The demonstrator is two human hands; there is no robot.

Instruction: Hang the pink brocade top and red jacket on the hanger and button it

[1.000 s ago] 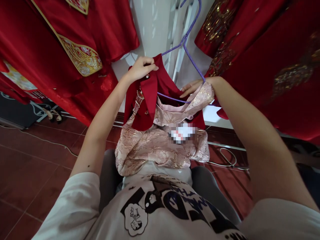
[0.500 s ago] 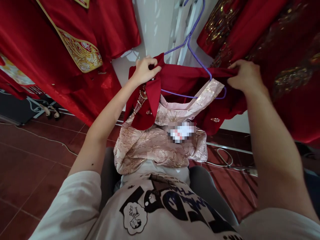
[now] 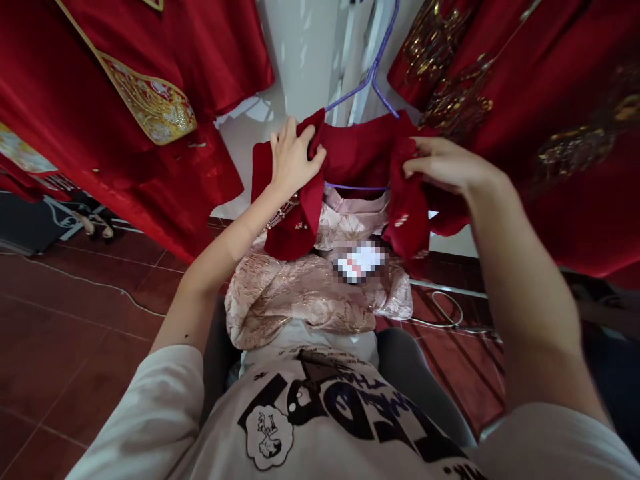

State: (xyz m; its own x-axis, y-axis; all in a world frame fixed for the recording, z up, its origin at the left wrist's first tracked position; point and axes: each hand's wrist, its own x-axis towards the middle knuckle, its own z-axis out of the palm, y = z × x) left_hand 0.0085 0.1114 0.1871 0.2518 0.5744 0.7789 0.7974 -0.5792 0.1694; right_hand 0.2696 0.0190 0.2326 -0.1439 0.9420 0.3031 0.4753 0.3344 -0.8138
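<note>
A dark red jacket (image 3: 355,150) with beaded trim hangs on a purple hanger (image 3: 374,70) in front of me. Under it is a pink brocade garment (image 3: 295,290) with gold thread, bunched toward my lap. My left hand (image 3: 294,159) grips the jacket's left front near the shoulder, fingers curled over the cloth. My right hand (image 3: 443,163) pinches the jacket at the right shoulder, where the cloth now covers the hanger's end. A phone-like thing with a blurred-out white face (image 3: 359,261) lies on the pink garment.
Red gowns with gold embroidery (image 3: 150,100) hang at the left, and more sequinned red clothes (image 3: 500,120) hang at the right. White cables (image 3: 447,313) run over the red tiled floor (image 3: 75,320). A pair of shoes (image 3: 100,227) stands at far left.
My right hand has moved left and inward, bringing the jacket's right side over the hanger's end and the pink strap. My left hand keeps its hold, its fingers slightly shifted.
</note>
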